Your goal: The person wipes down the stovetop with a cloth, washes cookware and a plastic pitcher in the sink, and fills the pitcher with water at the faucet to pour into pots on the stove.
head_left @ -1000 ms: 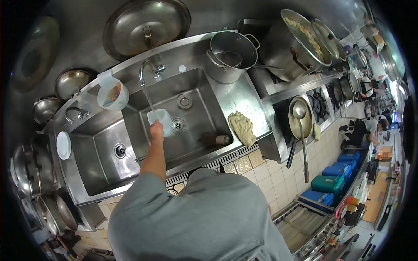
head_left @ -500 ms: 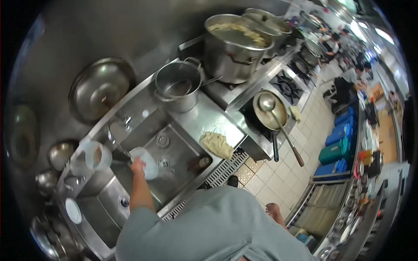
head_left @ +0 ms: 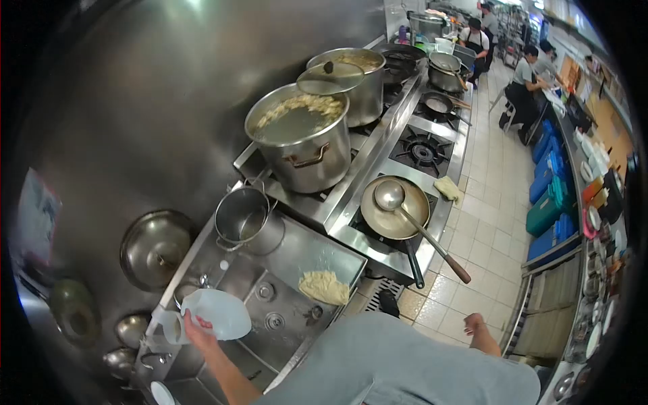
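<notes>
My left hand (head_left: 200, 333) holds a translucent white plastic container (head_left: 221, 314) above the edge of the steel sink (head_left: 253, 351), beside the faucet (head_left: 204, 280). Its fingers are wrapped on the container's side. Just behind it is a second white plastic container (head_left: 173, 327). My right hand (head_left: 475, 325) hangs over the tiled floor at the right of my body, its fingers partly curled, and whether it holds anything is too small to tell. A crumpled yellowish cloth (head_left: 324, 287) lies on the steel counter near the sink.
An empty pot (head_left: 241, 214) stands on the counter. Beyond it are a large full stockpot (head_left: 300, 152) and a pan (head_left: 398, 219) with a ladle (head_left: 389, 196) on the stove. Blue bins (head_left: 550, 169) line the right side. Several people stand farther back.
The view has turned toward the stove. My left hand has lifted the container up out of the sink, away from the tap. My right hand has come into view.
</notes>
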`<state>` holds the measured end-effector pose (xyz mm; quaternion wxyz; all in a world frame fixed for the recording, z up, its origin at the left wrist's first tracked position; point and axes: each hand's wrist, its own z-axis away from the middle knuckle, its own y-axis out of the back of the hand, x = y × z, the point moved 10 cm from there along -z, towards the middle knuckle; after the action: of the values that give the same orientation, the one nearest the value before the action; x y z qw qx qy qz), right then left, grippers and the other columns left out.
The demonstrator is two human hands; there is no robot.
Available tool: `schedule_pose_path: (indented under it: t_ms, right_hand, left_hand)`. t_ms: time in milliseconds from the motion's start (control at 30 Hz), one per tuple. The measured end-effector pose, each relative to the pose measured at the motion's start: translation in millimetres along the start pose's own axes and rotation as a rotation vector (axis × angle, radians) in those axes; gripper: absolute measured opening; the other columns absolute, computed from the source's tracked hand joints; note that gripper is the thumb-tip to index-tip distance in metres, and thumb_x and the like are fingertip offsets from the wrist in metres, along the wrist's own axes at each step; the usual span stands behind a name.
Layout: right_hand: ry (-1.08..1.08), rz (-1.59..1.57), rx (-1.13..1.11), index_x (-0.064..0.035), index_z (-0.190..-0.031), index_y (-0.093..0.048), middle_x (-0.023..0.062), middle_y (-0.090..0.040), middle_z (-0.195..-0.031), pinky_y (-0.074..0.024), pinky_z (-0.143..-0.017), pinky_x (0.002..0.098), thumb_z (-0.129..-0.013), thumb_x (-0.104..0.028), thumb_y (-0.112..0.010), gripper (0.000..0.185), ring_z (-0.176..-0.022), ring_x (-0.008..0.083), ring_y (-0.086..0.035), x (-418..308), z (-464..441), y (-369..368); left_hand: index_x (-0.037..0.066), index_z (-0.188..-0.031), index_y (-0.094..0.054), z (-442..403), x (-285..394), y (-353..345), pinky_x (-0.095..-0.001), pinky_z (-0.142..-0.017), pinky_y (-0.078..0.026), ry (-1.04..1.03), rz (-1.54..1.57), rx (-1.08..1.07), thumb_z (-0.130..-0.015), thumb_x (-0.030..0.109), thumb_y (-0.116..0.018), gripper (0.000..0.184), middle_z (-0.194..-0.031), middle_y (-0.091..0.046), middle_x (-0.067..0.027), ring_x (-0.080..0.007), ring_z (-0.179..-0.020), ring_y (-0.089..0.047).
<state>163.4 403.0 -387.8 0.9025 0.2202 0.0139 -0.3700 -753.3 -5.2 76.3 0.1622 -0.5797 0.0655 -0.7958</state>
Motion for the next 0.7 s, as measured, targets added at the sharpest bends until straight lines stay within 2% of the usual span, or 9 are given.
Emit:
schedule_pose_path:
  t_ms: [67,167,233,333,433,467,533,633,700]
  right_hand:
    - [-0.004,-0.016,-0.034,-0.0052,-0.117,-0.056,0.0157,-0.065,-0.094,-0.0584,-0.06,0.0454,-0.096,-0.019,-0.049,0.026,-0.08,0.0296,-0.069,-21,-11,25]
    - [0.019,-0.077,0.081,-0.0035,-0.11,-0.059,0.0154,-0.064,-0.09,-0.0572,-0.056,0.0449,-0.095,-0.02,-0.049,0.024,-0.075,0.0306,-0.068,-59,-20,76]
    - [0.312,0.022,0.247,0.0006,-0.089,-0.062,0.0164,-0.066,-0.072,-0.0542,-0.042,0.0402,-0.089,-0.013,-0.054,0.015,-0.058,0.0291,-0.068,-107,-20,107]
    - [0.315,-0.316,0.247,0.0015,-0.084,-0.062,0.0169,-0.063,-0.066,-0.0521,-0.038,0.0389,-0.083,-0.008,-0.056,0.011,-0.052,0.0289,-0.066,-140,-25,119]
    - [0.314,-0.378,0.252,0.0024,-0.081,-0.061,0.0175,-0.06,-0.062,-0.0518,-0.039,0.0398,-0.079,-0.005,-0.057,0.009,-0.051,0.0295,-0.065,-161,-15,115]
    - [0.317,-0.379,0.246,0.0024,-0.081,-0.061,0.0175,-0.06,-0.062,-0.0518,-0.039,0.0398,-0.079,-0.005,-0.057,0.009,-0.051,0.0295,-0.065,-162,-24,113]
    - [0.352,-0.053,0.098,-0.0029,-0.099,-0.059,0.0153,-0.063,-0.08,-0.0548,-0.051,0.0468,-0.088,-0.012,-0.056,0.015,-0.063,0.0316,-0.066,-148,-68,85]
    - [0.385,0.159,-0.098,0.0008,-0.082,-0.063,0.0174,-0.065,-0.07,-0.0534,-0.042,0.0404,-0.079,-0.004,-0.062,0.006,-0.056,0.0292,-0.066,-119,-103,52]
    - [0.342,0.125,-0.132,-0.0016,-0.09,-0.061,0.018,-0.065,-0.079,-0.0545,-0.047,0.0455,-0.085,-0.007,-0.057,0.008,-0.063,0.0328,-0.067,-88,-124,45]
  left_hand:
    - [0.013,-0.081,-0.056,29,40,-41,-0.0247,-0.047,-0.033,-0.098,-0.028,-0.028,-0.086,0.036,-0.067,0.026,-0.062,-0.042,0.0053,-0.0069,-0.05,-0.038]
    - [0.013,-0.079,-0.054,69,84,-114,-0.0247,-0.048,-0.033,-0.177,-0.007,-0.203,-0.088,0.029,-0.064,0.022,-0.061,-0.04,0.0054,-0.0066,-0.05,-0.037]
    - [0.012,-0.079,-0.054,78,104,-159,-0.025,-0.049,-0.033,-0.266,-0.032,-0.289,-0.089,0.026,-0.063,0.02,-0.061,-0.04,0.0053,-0.0068,-0.05,-0.037]
    - [0.012,-0.078,-0.054,89,126,-234,-0.026,-0.05,-0.034,-0.352,-0.073,-0.482,-0.091,0.016,-0.061,0.016,-0.06,-0.039,0.0052,-0.0074,-0.05,-0.036]
    - [0.013,-0.077,-0.051,97,126,-308,-0.0259,-0.048,-0.034,-0.337,-0.101,-0.545,-0.091,0.016,-0.063,0.019,-0.059,-0.037,0.0058,-0.0068,-0.05,-0.036]
    - [0.013,-0.076,-0.05,100,123,-333,-0.0257,-0.047,-0.034,-0.337,-0.112,-0.559,-0.091,0.016,-0.063,0.02,-0.059,-0.036,0.0062,-0.0065,-0.05,-0.035]
    - [0.014,-0.075,-0.048,98,113,-382,-0.0258,-0.044,-0.032,-0.282,-0.172,-0.638,-0.091,0.018,-0.064,0.023,-0.057,-0.033,0.0068,-0.0066,-0.048,-0.033]
    - [0.014,-0.074,-0.046,107,100,-449,-0.0261,-0.04,-0.031,-0.286,-0.267,-0.676,-0.091,0.021,-0.065,0.027,-0.056,-0.033,0.0069,-0.0067,-0.044,-0.033]
    - [0.01,-0.079,-0.052,117,93,-493,-0.0272,-0.037,-0.032,-0.378,-0.508,-0.693,-0.092,0.022,-0.063,0.021,-0.056,-0.038,0.0058,-0.0078,-0.042,-0.036]
